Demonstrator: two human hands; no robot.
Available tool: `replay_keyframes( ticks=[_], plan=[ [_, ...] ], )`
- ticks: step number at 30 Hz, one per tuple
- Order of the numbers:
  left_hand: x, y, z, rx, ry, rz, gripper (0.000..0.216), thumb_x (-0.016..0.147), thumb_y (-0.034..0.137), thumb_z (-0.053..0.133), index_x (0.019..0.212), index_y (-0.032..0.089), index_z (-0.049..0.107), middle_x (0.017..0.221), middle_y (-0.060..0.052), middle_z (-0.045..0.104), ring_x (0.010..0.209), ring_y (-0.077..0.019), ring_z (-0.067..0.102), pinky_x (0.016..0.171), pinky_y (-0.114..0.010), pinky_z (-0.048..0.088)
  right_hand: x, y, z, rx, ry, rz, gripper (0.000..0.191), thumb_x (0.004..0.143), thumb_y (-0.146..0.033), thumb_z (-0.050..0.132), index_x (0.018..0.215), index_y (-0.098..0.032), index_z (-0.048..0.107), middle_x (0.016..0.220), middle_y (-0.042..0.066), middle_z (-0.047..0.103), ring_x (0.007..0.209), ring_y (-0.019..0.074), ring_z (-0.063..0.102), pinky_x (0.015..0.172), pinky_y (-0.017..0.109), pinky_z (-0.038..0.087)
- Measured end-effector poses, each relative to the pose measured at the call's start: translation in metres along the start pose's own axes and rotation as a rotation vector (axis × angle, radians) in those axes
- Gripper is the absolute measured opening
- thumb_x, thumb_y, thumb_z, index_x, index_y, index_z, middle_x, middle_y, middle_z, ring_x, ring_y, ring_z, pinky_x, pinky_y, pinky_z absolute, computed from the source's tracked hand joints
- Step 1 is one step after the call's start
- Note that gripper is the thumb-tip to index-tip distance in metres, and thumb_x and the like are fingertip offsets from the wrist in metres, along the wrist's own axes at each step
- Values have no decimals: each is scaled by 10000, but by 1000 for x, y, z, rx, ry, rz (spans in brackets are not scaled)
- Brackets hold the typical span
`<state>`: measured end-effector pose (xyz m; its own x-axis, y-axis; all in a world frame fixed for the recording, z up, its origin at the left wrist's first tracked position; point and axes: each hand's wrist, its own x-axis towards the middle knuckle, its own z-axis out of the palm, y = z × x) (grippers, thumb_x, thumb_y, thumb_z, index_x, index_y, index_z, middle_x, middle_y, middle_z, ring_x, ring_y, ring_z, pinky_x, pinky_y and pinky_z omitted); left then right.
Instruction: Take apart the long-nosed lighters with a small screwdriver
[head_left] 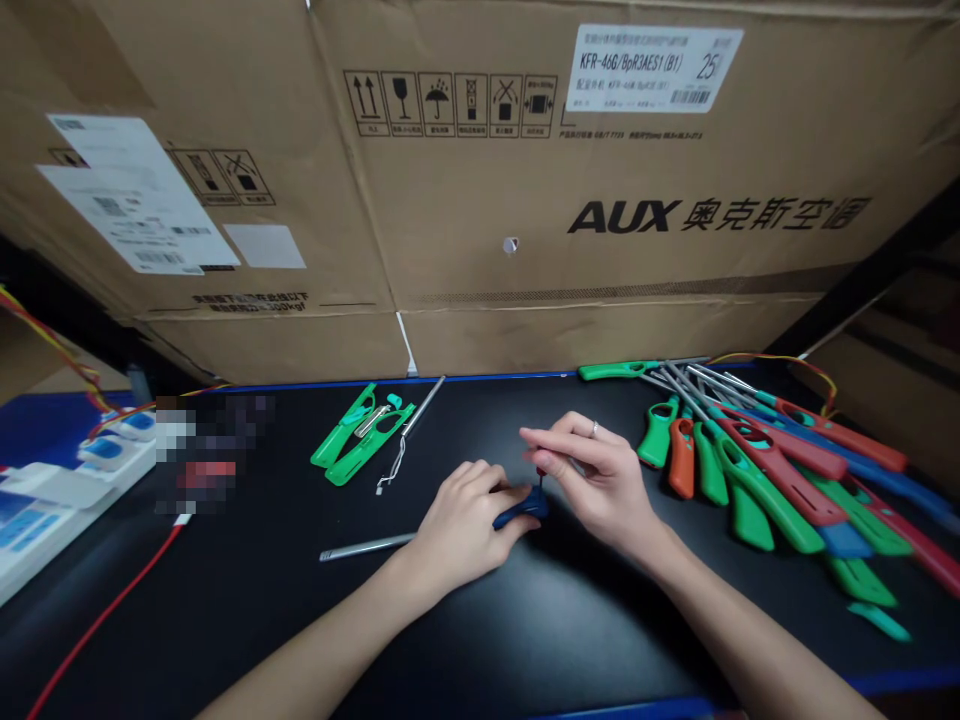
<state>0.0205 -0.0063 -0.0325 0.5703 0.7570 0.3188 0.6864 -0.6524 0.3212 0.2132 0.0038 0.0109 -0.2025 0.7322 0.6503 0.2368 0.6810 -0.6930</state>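
Observation:
My left hand [459, 520] is closed over a blue long-nosed lighter [521, 508] that lies on the black table [225, 600]. The lighter's metal tube [366, 546] sticks out to the left. Just above the blue handle, my right hand [592, 470] pinches a small dark red-tipped part, too small to name. There is a ring on one finger of that hand.
A pile of several green, red and blue lighters [757, 460] lies at the right. An opened green lighter shell with a loose tube [367, 430] lies at centre left. A big cardboard box [480, 180] walls off the back. A white power strip [67, 480] and a red cable [112, 610] are at the left.

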Motion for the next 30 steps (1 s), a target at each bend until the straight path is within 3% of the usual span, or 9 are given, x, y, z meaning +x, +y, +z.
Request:
replay_keyframes(
  ticks=[3,8,11,14,16,20,24,27,30],
  plan=[
    [1,-1,-1,-14,4,12,289,889,478,717,1117,304,758,925,0,693,869,-190,595,813,-359,449,-1,0,-2,54,-73,8,340,1020,-108,496,1257,-241,701,971,45,704,838,127,661,736,260,550],
    [0,1,-3,-19,-4,20,303,906,488,692,1134,298,757,871,-1,668,842,-178,581,798,-348,448,0,-4,-8,-101,13,-35,165,934,-169,688,1080,-205,757,986,60,680,899,159,655,803,282,553],
    [-1,2,-4,-28,2,20,308,899,498,699,1115,287,766,870,-3,669,852,-171,581,831,-341,456,-3,-3,-12,-135,13,-29,243,983,-123,593,1150,-222,738,917,33,706,777,120,658,710,236,540],
    [-1,2,-4,-43,7,12,300,897,497,703,1097,284,775,869,-2,675,844,-164,581,830,-328,458,-6,0,-15,-100,-46,21,299,1022,-139,516,1228,-232,711,1051,58,723,890,142,684,774,263,557],
    [-1,2,-3,-50,9,9,306,891,494,712,1107,286,775,880,-3,682,845,-164,583,829,-327,458,-6,2,-16,-101,-34,40,252,1003,-205,587,1207,-234,731,1100,79,693,968,176,667,822,303,558],
    [-2,2,-3,-44,5,14,315,897,499,704,1122,289,773,886,-8,681,859,-169,583,837,-330,462,-6,5,-19,-84,0,66,227,973,-238,656,1179,-245,753,947,58,677,842,164,653,768,309,553],
    [-1,2,-4,-52,-3,19,307,897,494,706,1114,288,775,884,-7,678,864,-165,587,840,-326,464,-4,-1,-21,39,-89,131,241,1025,-255,560,1172,-228,748,1039,85,695,883,177,679,758,317,582],
    [-2,2,-5,-65,-9,12,305,892,485,717,1118,289,773,900,-7,683,865,-163,589,841,-324,460,-2,-5,-21,-44,-50,91,151,957,-280,680,1045,-229,792,979,77,686,883,186,665,739,306,571],
    [-2,2,-5,-67,-16,6,310,894,490,711,1118,285,771,908,-10,683,873,-170,584,846,-330,456,-1,-5,-23,-126,-15,67,164,961,-234,671,1084,-227,779,884,50,699,773,156,665,714,287,557]
  ],
)
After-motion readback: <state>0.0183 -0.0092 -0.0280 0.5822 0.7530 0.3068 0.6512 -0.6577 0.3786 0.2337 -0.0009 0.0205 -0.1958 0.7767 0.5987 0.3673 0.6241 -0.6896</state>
